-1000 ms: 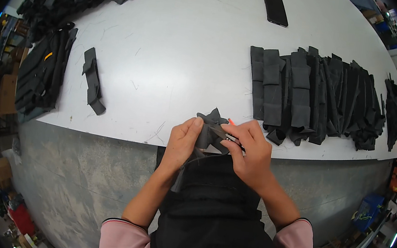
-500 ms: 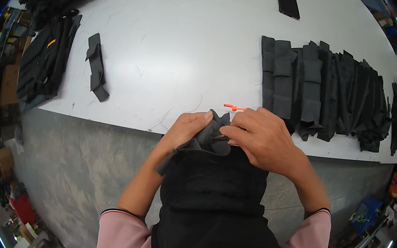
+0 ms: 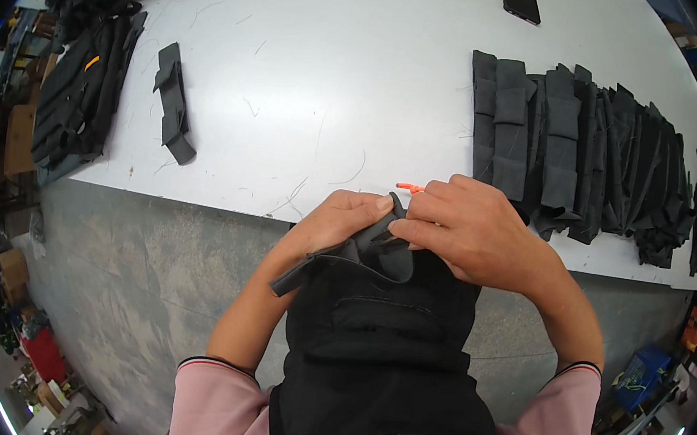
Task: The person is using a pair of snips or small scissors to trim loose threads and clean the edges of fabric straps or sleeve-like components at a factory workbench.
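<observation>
Both hands have slid slightly left vs the earlier frame and closed tighter together on the top edge of the black fabric piece (image 3: pixel 384 323); the folded peak that stuck up between them a second ago is now flattened under the fingers.

Left hand (image 3: pixel 340 221) is closed, pinching the fabric's upper left edge. Right hand (image 3: pixel 471 226) is curled over the upper right edge, gripping it, fingertips touching the left hand's. A small orange-red tool tip (image 3: pixel 408 187) pokes out just beyond the right hand's fingers; can't tell how it is held.

Packages/signs: brown cardboard boxes (image 3: pixel 18 132) at the far left edge beside the table, a blue crate (image 3: pixel 642 371) low right on the floor. No readable labels.

Black fabric piece is matte, stitched, with a horizontal pocket-like seam mid-panel and a strap end hanging off its left corner. It hangs from the hands at the near edge of the white table (image 3: pixel 321 70), down over the person's lap.

Row of overlapped black fabric pieces (image 3: pixel 593 150) lies on the right of the table, a single folded black strip (image 3: pixel 174 101) on the left, and a black stack (image 3: pixel 81 96) at the far left edge. These are unchanged.
</observation>
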The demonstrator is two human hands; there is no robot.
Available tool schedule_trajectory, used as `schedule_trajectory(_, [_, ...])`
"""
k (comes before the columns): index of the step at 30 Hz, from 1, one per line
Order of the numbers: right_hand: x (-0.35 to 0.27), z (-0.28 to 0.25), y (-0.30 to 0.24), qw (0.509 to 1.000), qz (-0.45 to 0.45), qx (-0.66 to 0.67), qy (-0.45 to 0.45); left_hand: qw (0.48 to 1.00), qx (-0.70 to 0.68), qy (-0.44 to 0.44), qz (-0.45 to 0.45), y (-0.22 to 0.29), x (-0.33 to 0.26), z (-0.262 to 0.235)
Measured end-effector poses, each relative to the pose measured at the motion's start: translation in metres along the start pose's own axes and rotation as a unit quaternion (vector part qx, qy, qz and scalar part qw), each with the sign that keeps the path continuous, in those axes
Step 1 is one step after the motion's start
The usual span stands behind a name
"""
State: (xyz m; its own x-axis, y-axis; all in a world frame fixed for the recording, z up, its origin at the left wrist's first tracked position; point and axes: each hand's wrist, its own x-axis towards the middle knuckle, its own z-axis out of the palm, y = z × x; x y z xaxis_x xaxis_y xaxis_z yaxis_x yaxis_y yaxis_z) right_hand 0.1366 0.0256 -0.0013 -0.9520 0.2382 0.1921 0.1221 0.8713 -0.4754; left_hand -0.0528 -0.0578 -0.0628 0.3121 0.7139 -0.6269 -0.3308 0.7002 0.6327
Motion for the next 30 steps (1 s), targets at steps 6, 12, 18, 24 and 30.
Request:
schedule_trajectory(6, [-0.001, 0.003, 0.003, 0.999, -0.006, 0.050, 0.016, 1.000, 0.008, -0.022, -0.006, 0.001, -0.001, 0.002])
schedule_trajectory(12, [-0.004, 0.007, 0.004, 0.996, 0.005, 0.083, 0.016, 1.000, 0.012, -0.022, -0.008, -0.002, 0.000, 0.002])
schedule_trajectory(18, [-0.006, 0.008, 0.004, 0.996, 0.000, 0.086, 0.008, 1.000, 0.008, -0.027, -0.014, -0.002, 0.000, 0.005])
schedule_trajectory(24, [-0.012, 0.016, 0.003, 0.984, 0.038, 0.170, 0.031, 0.998, 0.022, -0.046, -0.033, -0.008, 0.003, 0.001])
schedule_trajectory(30, [-0.028, 0.016, -0.018, 0.942, 0.181, 0.244, 0.140, 1.000, 0.015, -0.004, -0.017, -0.002, -0.004, -0.001])
